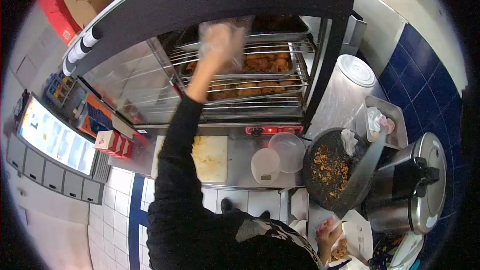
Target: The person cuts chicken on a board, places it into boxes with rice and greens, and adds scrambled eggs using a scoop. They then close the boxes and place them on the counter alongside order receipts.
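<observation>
My left hand (221,45), in a clear plastic glove or bag and smeared by motion, reaches into the glass-fronted warming cabinet (227,130). It overlaps the upper racks, beside a tray of browned fried food (267,63); its fingers are not distinct. Low on the right, my right hand (327,232) has its fingers curled at the edge of an open white takeaway box (358,235). Brown food pieces (340,249) lie in the box. Just above the box stands a dark wide pan (320,190) with orange-brown bits, and a long grey blade-like tool (367,165) lies across it.
Below the cabinet are a cutting board (212,160) with crumbs, a kitchen scale (265,166) and a clear round bowl (287,151). A large steel cooker (417,185), a metal tub (395,120) and a lidded white bucket (350,82) stand right. Red-and-white boxes (112,143) sit left.
</observation>
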The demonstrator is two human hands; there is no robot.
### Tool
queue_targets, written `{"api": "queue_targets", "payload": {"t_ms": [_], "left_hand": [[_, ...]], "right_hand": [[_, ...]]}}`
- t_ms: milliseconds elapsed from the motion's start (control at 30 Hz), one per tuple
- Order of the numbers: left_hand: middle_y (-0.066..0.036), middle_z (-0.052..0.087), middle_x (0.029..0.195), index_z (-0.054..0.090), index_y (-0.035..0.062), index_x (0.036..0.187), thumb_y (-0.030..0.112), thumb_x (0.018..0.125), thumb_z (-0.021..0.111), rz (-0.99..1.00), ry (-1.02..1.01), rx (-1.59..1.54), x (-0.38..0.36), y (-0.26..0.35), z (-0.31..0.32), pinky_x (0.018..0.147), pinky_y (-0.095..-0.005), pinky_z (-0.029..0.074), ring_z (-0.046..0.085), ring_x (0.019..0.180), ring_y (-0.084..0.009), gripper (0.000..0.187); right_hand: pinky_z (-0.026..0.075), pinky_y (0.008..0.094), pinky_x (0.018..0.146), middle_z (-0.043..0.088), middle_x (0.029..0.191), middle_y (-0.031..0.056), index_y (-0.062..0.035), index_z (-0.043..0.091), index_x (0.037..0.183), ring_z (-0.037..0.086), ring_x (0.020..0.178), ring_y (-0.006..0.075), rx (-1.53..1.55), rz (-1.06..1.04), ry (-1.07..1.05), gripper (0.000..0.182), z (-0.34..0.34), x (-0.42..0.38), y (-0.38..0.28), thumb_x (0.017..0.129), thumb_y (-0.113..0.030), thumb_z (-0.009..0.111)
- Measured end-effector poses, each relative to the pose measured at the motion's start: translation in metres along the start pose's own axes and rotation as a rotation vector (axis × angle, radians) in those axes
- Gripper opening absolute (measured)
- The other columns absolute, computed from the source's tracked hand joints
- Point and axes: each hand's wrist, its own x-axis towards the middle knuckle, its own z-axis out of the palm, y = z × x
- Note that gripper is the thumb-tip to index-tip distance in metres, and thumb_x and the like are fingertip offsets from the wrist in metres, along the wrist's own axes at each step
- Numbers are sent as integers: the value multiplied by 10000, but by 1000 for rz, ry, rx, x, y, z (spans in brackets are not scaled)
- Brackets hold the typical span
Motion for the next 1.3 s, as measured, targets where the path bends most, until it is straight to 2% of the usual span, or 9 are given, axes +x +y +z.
{"api": "queue_targets", "payload": {"t_ms": [67, 267, 333, 367, 833, 900, 1100, 1200, 1300], "left_hand": [[-209, 573, 1088, 547, 16, 1135, 252, 820, 575, 164, 361, 12, 58, -80, 62, 833, -423, 469, 554, 1037, -301, 394], [-202, 572, 1081, 547, 16, 1129, 250, 828, 569, -42, 163, 139, 101, -130, 61, 829, -413, 469, 555, 1020, -292, 382], [-199, 571, 1078, 546, 16, 1127, 249, 831, 567, -61, 133, 140, 103, -135, 68, 827, -410, 469, 555, 1014, -289, 377], [-198, 571, 1077, 546, 16, 1126, 249, 832, 566, -70, 130, 145, 107, -139, 68, 826, -408, 469, 555, 1012, -287, 375], [-180, 568, 1059, 545, 16, 1111, 244, 851, 551, -110, 143, 79, 119, -144, 57, 815, -385, 470, 556, 973, -265, 346], [-177, 567, 1057, 545, 16, 1109, 244, 854, 549, -115, 144, 70, 119, -143, 55, 814, -382, 470, 556, 967, -262, 342], [-169, 566, 1049, 544, 16, 1102, 242, 862, 543, -135, 169, 16, 118, -137, 50, 809, -372, 470, 557, 950, -253, 330], [-166, 565, 1045, 544, 15, 1099, 241, 866, 540, -150, 193, -34, 119, -133, 50, 807, -368, 470, 557, 942, -248, 325], [-162, 564, 1042, 544, 15, 1096, 240, 870, 537, -179, 225, -116, 109, -134, 41, 804, -363, 470, 557, 934, -244, 319]], "right_hand": [[385, 251, 410, 481, 563, 30, 3, 479, 858, 461, 455, 108, -38, 48, -101, 235, 14, 8, -7, 899, -228, 500], [384, 312, 453, 510, 559, 70, 18, 506, 886, 491, 466, 154, -223, -31, -255, 293, 44, 20, -6, 875, -275, 512], [316, 203, 377, 440, 563, -29, -35, 479, 879, 403, 429, 46, -229, -101, -217, 293, 49, 19, 4, 903, -326, 503], [380, 307, 449, 511, 562, 68, 13, 507, 894, 476, 466, 150, -286, 23, -196, 361, 43, 15, 20, 886, -347, 484], [400, 311, 490, 543, 634, 81, 17, 515, 994, 508, 525, 171, -310, -15, -142, 315, 51, 22, 23, 881, -277, 506], [402, 323, 497, 553, 660, 93, 21, 511, 1007, 513, 536, 180, -355, -176, -219, 326, 64, 25, -7, 885, -281, 501], [408, 323, 483, 539, 605, 82, 8, 513, 975, 508, 496, 175, -166, 61, -296, 341, 81, 22, -9, 883, -320, 501], [406, 317, 466, 527, 572, 67, 5, 508, 985, 507, 477, 160, -277, -150, -317, 329, 87, 23, -6, 885, -308, 492], [408, 322, 457, 526, 563, 64, 4, 501, 985, 513, 474, 154, -235, -67, -327, 312, 88, 17, 10, 888, -291, 479]]}}
